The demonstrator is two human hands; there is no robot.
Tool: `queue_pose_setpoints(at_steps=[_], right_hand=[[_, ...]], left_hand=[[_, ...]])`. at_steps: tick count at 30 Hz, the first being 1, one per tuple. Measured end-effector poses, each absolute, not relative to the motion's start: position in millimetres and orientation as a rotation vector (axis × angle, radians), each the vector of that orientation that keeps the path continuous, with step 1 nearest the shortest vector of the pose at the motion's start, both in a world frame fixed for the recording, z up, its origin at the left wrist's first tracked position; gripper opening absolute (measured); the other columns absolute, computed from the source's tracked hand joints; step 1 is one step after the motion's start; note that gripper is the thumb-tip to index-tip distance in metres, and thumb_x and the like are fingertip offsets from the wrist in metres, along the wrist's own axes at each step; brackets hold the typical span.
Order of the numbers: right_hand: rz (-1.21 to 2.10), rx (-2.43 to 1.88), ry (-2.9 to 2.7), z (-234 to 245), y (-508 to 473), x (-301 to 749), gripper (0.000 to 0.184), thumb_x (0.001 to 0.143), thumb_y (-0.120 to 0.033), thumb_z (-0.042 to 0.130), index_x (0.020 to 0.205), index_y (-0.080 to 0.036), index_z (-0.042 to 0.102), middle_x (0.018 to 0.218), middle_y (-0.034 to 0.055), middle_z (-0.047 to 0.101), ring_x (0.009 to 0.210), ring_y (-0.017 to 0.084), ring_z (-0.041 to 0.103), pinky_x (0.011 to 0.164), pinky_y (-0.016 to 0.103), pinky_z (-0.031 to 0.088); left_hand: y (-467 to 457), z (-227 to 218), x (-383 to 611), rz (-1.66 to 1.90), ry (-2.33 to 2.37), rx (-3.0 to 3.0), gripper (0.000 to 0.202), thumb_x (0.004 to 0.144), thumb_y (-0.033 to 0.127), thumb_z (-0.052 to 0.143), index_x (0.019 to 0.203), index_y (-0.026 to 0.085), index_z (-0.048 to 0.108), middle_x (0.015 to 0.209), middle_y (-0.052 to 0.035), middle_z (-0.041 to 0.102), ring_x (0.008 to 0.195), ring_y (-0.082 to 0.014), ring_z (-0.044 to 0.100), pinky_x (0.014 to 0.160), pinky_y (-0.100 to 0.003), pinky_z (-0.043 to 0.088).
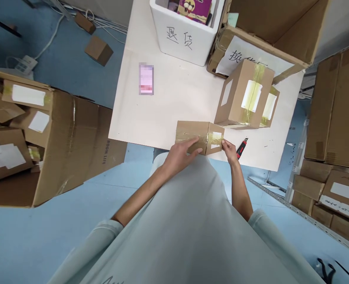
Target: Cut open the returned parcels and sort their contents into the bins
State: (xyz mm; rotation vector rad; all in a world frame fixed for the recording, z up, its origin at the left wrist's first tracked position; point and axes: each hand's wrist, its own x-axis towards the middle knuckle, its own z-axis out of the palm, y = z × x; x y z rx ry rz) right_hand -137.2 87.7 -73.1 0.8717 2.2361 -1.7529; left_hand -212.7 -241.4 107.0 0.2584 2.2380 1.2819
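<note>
A small taped cardboard box (198, 133) lies at the near edge of the pale table (174, 98). My left hand (180, 152) rests on the box's near side, fingers laid flat along the clear tape. My right hand (230, 150) pinches the box's right end, where a white label sits under yellowish tape. A red-and-black utility knife (241, 148) lies on the table just right of my right hand.
Two taped boxes (247, 94) stand behind the small one. A white foam bin (186, 31) and an open carton (269, 35) sit at the table's far side. A big carton of parcels (44, 134) stands on the floor left; stacked boxes (334, 130) fill shelving right.
</note>
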Motion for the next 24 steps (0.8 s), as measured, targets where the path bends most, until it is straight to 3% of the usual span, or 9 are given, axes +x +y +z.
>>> queue_pose_setpoints(at_steps=[4, 7, 12, 17, 21, 24], right_hand=[[-1.865, 1.004, 2.144, -69.4, 81.1, -135.8, 0.083, 0.078, -0.090, 0.083, 0.122, -0.020, 0.090, 0.119, 0.0078, 0.089, 0.109, 0.029, 0.080, 0.107, 0.047, 0.066], [-1.875, 1.005, 2.132, -63.8, 71.8, -138.7, 0.083, 0.075, -0.089, 0.087, 0.121, -0.020, 0.090, 0.125, 0.0094, 0.089, 0.114, 0.030, 0.080, 0.112, 0.049, 0.064], [-1.837, 0.888, 2.198, -54.5, 42.2, -155.9, 0.082, 0.074, -0.092, 0.087, 0.113, -0.020, 0.088, 0.121, 0.0127, 0.089, 0.115, 0.033, 0.082, 0.112, 0.052, 0.065], [-1.642, 0.764, 2.441, -34.8, -4.0, -171.6, 0.077, 0.090, -0.094, 0.073, 0.110, -0.022, 0.089, 0.117, 0.0155, 0.087, 0.109, 0.034, 0.081, 0.107, 0.050, 0.066], [-1.315, 0.692, 2.679, -6.4, -42.8, -175.3, 0.071, 0.109, -0.085, 0.054, 0.117, -0.024, 0.090, 0.113, 0.0149, 0.082, 0.102, 0.032, 0.077, 0.099, 0.048, 0.064], [-1.218, 0.576, 2.745, 15.4, -76.7, -182.2, 0.069, 0.114, -0.080, 0.051, 0.127, -0.024, 0.088, 0.119, 0.0158, 0.078, 0.106, 0.033, 0.076, 0.096, 0.048, 0.063]], left_hand=[[-248.1, 102.9, -221.3, 1.186, 2.322, 0.282, 0.044, 0.113, 0.046, 0.071, 0.154, 0.030, 0.078, 0.159, -0.0026, 0.076, 0.147, -0.0308, 0.075, 0.117, -0.041, 0.065], [-264.7, 95.0, -229.5, 1.127, 2.431, 0.218, 0.042, 0.112, 0.048, 0.071, 0.147, 0.028, 0.082, 0.154, -0.0046, 0.079, 0.130, -0.0316, 0.083, 0.113, -0.042, 0.066], [-298.3, 64.0, -251.1, 1.180, 2.515, -0.078, 0.036, 0.107, 0.054, 0.074, 0.120, 0.023, 0.087, 0.127, -0.0078, 0.089, 0.116, -0.0331, 0.085, 0.108, -0.041, 0.065], [-327.5, 15.5, -282.7, 1.172, 2.489, -0.352, 0.028, 0.096, 0.049, 0.082, 0.098, 0.021, 0.079, 0.112, -0.0111, 0.089, 0.113, -0.0327, 0.083, 0.107, -0.042, 0.064], [-354.3, -8.3, -295.8, 1.360, 2.273, -0.437, 0.033, 0.091, 0.050, 0.082, 0.100, 0.019, 0.075, 0.109, -0.0133, 0.086, 0.110, -0.0284, 0.080, 0.099, -0.036, 0.064], [-377.9, -14.7, -296.5, 1.349, 2.289, -0.498, 0.038, 0.091, 0.054, 0.080, 0.101, 0.018, 0.075, 0.104, -0.0111, 0.085, 0.106, -0.0260, 0.078, 0.096, -0.033, 0.062]])
